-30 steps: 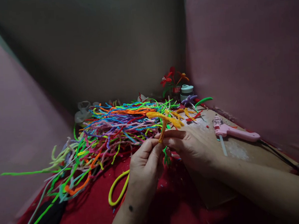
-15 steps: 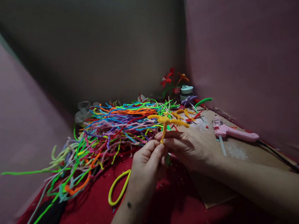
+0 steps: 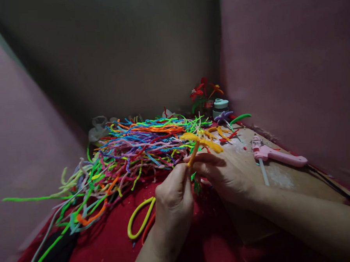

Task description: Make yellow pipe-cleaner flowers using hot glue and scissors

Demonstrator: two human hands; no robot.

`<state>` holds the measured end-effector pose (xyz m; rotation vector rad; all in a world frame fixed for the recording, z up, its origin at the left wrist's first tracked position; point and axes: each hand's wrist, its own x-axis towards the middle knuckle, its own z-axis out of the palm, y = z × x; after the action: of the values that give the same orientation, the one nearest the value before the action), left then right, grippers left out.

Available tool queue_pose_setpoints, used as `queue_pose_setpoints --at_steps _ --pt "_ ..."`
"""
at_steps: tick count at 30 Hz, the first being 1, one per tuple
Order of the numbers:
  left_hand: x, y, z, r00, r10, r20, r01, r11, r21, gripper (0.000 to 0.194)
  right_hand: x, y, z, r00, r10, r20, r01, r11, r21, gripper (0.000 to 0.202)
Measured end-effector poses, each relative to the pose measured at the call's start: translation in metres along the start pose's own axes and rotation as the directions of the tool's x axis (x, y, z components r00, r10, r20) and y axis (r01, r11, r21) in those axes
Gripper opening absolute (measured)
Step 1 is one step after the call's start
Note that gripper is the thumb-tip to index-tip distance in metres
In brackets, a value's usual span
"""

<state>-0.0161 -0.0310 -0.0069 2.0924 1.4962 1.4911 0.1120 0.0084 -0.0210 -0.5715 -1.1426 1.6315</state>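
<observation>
A yellow-orange pipe-cleaner flower [image 3: 212,145] with long petals stands above my fingers, its twisted stem slanting down between both hands. My left hand [image 3: 175,197] is closed on the lower end of the stem, its back turned to the camera. From the right, my right hand [image 3: 221,173] pinches the same stem a little higher, its fingers lying across behind it. Just beyond my hands is a big heap of multicoloured pipe cleaners [image 3: 146,144]. The fingertips of my left hand are partly hidden.
A pink glue gun [image 3: 282,156] lies on a brown board [image 3: 301,187] at the right. Behind are a lidded jar [image 3: 220,107], red flowers [image 3: 197,92] and a purple flower [image 3: 223,117]. A yellow loop [image 3: 133,223] rests on the red cloth [image 3: 110,244].
My left hand has turned over, showing more of its back. The flower has tilted to the right and its petals have swung round. Both hands still hold the stem.
</observation>
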Motion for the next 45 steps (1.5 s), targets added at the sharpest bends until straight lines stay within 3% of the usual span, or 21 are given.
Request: queue_pose_setpoints --at_steps 3,6,10,12,15,18,20,22,24,26,27,29,31,35,38,41,45 --pt "0.002 0.006 -0.001 0.983 -0.184 0.006 0.182 0.970 -0.163 0.013 -0.001 -0.006 0.003 0.999 0.012 0.033 -0.012 1.000 0.005 0.014" --pt "0.003 0.007 -0.003 0.946 -0.310 0.093 0.324 0.900 -0.291 0.017 -0.001 -0.017 0.008 0.997 -0.002 0.080 0.005 1.000 -0.031 0.015" --pt "0.007 0.008 -0.007 0.840 -0.443 0.314 0.542 0.705 -0.457 0.017 -0.002 -0.032 0.012 0.993 0.107 0.049 -0.102 0.991 -0.089 0.010" --pt "0.009 0.009 -0.008 0.775 -0.465 0.429 0.632 0.548 -0.548 0.017 -0.001 -0.031 0.011 0.984 0.179 0.013 -0.178 0.981 -0.080 0.009" --pt "0.012 0.009 -0.012 0.704 -0.427 0.567 0.706 0.335 -0.624 0.019 0.001 -0.022 0.006 0.988 0.146 0.057 -0.147 0.989 0.030 0.009" --pt "0.013 0.010 -0.016 0.669 -0.384 0.637 0.740 0.267 -0.617 0.017 0.003 -0.012 0.001 0.984 0.063 0.168 -0.075 0.995 0.063 0.013" --pt "0.013 0.010 -0.017 0.659 -0.392 0.642 0.751 0.303 -0.587 0.017 0.004 -0.007 -0.001 0.980 0.028 0.196 -0.041 0.997 0.063 0.013" --pt "0.012 0.009 -0.016 0.694 -0.420 0.584 0.719 0.442 -0.537 0.022 0.005 -0.003 -0.003 0.980 0.009 0.196 -0.025 0.996 0.080 0.012" --pt "0.010 0.008 -0.012 0.797 -0.420 0.435 0.594 0.677 -0.435 0.024 0.007 -0.001 -0.003 0.985 -0.005 0.171 -0.012 0.995 0.101 0.012" --pt "0.006 0.005 -0.006 0.920 -0.305 0.248 0.366 0.894 -0.259 0.016 0.007 0.001 -0.003 0.992 0.000 0.128 -0.013 0.995 0.100 0.010" --pt "0.004 0.003 -0.002 0.962 -0.217 0.164 0.243 0.958 -0.156 0.011 0.007 0.001 -0.004 0.994 0.010 0.106 -0.020 0.995 0.094 0.009" --pt "0.000 -0.001 0.003 0.998 -0.053 0.044 0.051 0.998 0.039 0.012 0.007 0.002 -0.004 0.996 0.048 0.071 -0.054 0.995 0.086 0.008" --pt "-0.003 -0.006 0.006 0.999 0.049 -0.023 -0.044 0.982 0.182 0.015 0.006 0.003 -0.005 0.996 0.079 0.044 -0.083 0.992 0.094 0.008" --pt "-0.004 -0.014 0.005 0.987 0.155 0.044 -0.161 0.951 0.264 0.022 0.005 0.003 -0.003 0.997 0.076 0.032 -0.078 0.993 0.091 0.008" --pt "-0.001 -0.012 0.002 0.992 0.116 0.045 -0.122 0.980 0.158 0.020 0.004 -0.002 0.001 1.000 -0.011 0.024 0.011 1.000 0.003 0.008" --pt "0.003 -0.004 -0.001 0.996 -0.088 0.027 0.089 0.995 -0.053 0.011 0.001 -0.009 0.004 0.998 0.013 0.058 -0.011 1.000 -0.024 0.008" --pt "0.007 0.004 -0.005 0.922 -0.359 0.146 0.387 0.855 -0.345 0.010 0.000 -0.008 0.003 0.994 0.057 0.093 -0.056 0.998 -0.007 0.015"
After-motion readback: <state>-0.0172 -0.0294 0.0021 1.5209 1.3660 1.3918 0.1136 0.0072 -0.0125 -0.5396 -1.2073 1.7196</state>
